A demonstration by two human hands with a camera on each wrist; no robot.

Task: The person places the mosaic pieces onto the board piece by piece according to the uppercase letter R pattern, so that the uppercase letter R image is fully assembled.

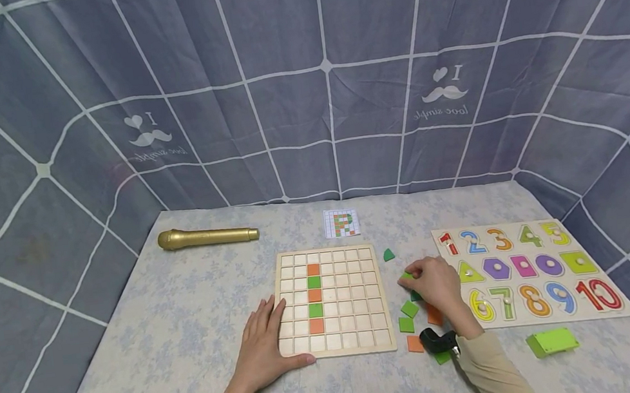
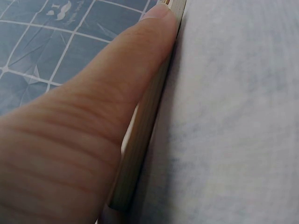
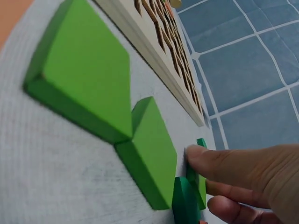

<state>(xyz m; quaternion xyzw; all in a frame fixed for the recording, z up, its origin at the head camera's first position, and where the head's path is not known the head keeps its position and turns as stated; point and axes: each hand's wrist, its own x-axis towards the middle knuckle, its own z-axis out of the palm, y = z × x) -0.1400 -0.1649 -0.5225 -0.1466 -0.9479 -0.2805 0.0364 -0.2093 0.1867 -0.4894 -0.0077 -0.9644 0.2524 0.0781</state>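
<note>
Wooden grid board, seemingly early on: five tiles line one column, other visible cells bare — left hand spread at its near-left corner, right hand pinching a green tile.

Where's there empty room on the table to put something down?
There's a big bare patch of table between the gold microphone and the left hand. A smaller one lies behind the number board, right of the pattern card. It's crowded between the grid board and number board: loose tiles and the right hand.
</note>
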